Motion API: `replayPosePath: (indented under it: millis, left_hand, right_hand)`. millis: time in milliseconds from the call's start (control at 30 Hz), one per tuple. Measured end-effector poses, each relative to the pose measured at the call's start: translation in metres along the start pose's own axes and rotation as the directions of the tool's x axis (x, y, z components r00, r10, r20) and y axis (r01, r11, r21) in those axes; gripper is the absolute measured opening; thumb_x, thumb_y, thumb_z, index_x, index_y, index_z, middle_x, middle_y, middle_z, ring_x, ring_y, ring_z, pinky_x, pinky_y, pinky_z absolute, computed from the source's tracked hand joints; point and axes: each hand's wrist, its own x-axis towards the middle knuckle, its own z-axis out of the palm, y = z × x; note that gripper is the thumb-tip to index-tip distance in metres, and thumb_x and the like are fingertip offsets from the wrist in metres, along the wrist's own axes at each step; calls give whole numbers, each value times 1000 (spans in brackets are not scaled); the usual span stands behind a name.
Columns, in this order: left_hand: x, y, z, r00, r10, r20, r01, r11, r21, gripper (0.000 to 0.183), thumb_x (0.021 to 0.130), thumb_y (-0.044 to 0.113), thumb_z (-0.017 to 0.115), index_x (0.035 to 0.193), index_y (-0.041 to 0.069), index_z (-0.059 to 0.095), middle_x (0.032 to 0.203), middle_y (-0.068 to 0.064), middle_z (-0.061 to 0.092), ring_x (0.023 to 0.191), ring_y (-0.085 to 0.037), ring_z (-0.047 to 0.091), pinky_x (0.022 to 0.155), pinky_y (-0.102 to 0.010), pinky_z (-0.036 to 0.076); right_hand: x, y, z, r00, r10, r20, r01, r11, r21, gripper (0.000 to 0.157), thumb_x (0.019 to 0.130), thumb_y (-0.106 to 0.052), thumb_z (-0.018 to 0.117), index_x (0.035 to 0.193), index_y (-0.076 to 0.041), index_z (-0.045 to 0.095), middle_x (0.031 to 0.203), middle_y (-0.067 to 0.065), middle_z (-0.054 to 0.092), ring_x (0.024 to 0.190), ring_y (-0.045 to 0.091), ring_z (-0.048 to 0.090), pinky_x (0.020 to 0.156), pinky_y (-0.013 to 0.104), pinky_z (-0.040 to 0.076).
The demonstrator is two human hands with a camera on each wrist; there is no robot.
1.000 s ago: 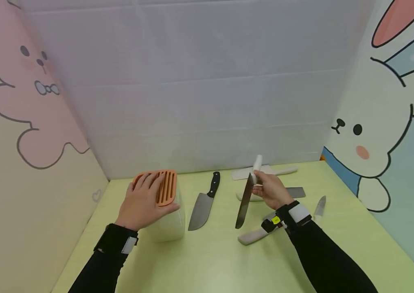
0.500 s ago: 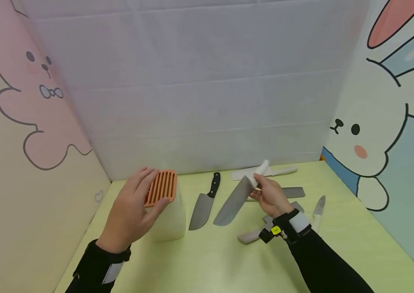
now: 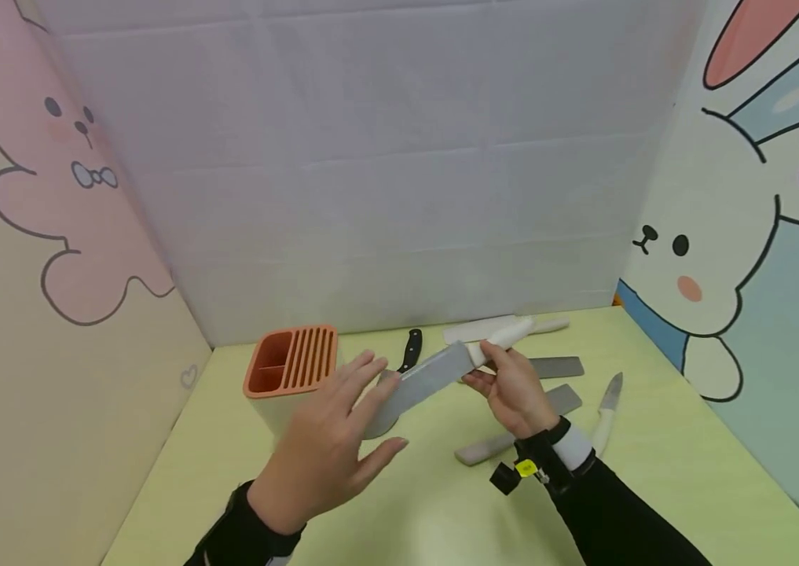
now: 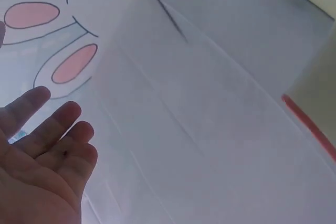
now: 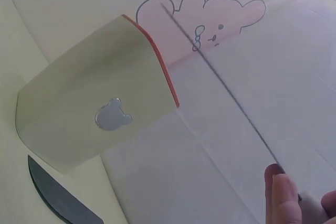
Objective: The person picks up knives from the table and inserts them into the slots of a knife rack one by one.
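In the head view my right hand grips a broad-bladed kitchen knife by its white handle, raised above the table with the blade pointing left. The right wrist view shows that blade nearly edge-on. My left hand is in the air near the blade tip, fingers spread and fairly straight, holding nothing; the left wrist view shows this hand apart from the blade. Behind it stands a cream knife holder whose orange top has long slots and open compartments.
A black-handled cleaver lies right of the holder, partly hidden by my left hand and the raised knife. Several other knives lie to the right: a white one at the back, a grey-handled one in front, and a small one.
My left hand has left the holder's top and moved right, towards the blade, uncovering the compartments. My right hand has swung the knife from blade-down to a flatter slant pointing left.
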Motion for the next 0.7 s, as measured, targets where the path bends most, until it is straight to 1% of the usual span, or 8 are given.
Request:
replayPosePath:
  millis: [67, 133, 200, 300, 400, 467, 567, 700]
  left_hand:
    - [2, 6, 8, 1000, 10, 28, -11, 1000, 8, 64, 78, 37, 76, 129, 5, 57, 133, -16, 54, 128, -32, 48, 98, -44, 45]
    - [3, 11, 17, 998, 15, 62, -17, 1000, 23, 64, 77, 38, 77, 129, 6, 57, 132, -15, 54, 128, -31, 49, 99, -41, 44]
    - [4, 13, 25, 995, 15, 100, -19, 999, 34, 63, 78, 38, 76, 129, 6, 57, 132, -15, 54, 128, -30, 48, 104, -38, 40]
    - [6, 14, 35, 990, 19, 141, -27, 998, 54, 64, 79, 39, 75, 130, 6, 56, 133, -15, 54, 129, -30, 47, 108, -37, 34]
    - [9, 12, 42, 989, 16, 144, -26, 998, 64, 66, 78, 38, 76, 131, 4, 56, 133, -16, 55, 128, -30, 48, 107, -39, 35]
    - [11, 9, 45, 989, 4, 145, -15, 997, 72, 66, 79, 37, 77, 131, 4, 55, 133, -16, 55, 127, -30, 49, 107, -39, 36]
    - [13, 5, 47, 988, -18, 157, 4, 996, 91, 62, 81, 35, 76, 131, 3, 55, 132, -14, 55, 127, -29, 49, 108, -38, 35]
    - [15, 1, 50, 987, -27, 158, 8, 993, 116, 57, 81, 27, 77, 128, 3, 57, 129, -13, 56, 123, -27, 51, 107, -37, 36]
  right_hand:
    - [-5, 1, 3, 1000, -3, 12, 3, 1000, 4, 29, 103, -20, 44, 123, 0, 39, 105, 10, 52, 77, 18, 65, 80, 27, 54]
    - [-10, 1, 7, 1000, -3, 26, 3, 1000, 10, 28, 103, -19, 43, 122, 1, 40, 108, 12, 52, 80, 18, 66, 83, 28, 53]
    - [-16, 2, 10, 999, -1, 42, 0, 1000, 27, 30, 103, -19, 43, 123, 3, 41, 110, 13, 52, 82, 18, 66, 84, 27, 52]
    - [-24, 2, 15, 997, 11, 77, -16, 997, 73, 31, 103, -20, 42, 126, 0, 39, 116, 14, 51, 85, 17, 65, 86, 26, 51]
    - [-31, 2, 20, 994, 21, 107, -35, 991, 129, 33, 103, -24, 44, 129, -4, 38, 117, 12, 50, 88, 17, 65, 88, 26, 50]
    - [-36, 2, 23, 993, 20, 119, -38, 988, 153, 33, 102, -26, 47, 128, -7, 39, 116, 10, 52, 90, 17, 66, 89, 26, 50]
    - [-42, 3, 29, 992, 11, 124, -30, 987, 156, 34, 100, -28, 51, 125, -7, 42, 114, 9, 55, 92, 16, 66, 89, 25, 49]
    - [-50, 5, 36, 995, -10, 103, -4, 990, 138, 32, 98, -28, 54, 119, -6, 43, 112, 8, 56, 93, 15, 66, 88, 25, 50]
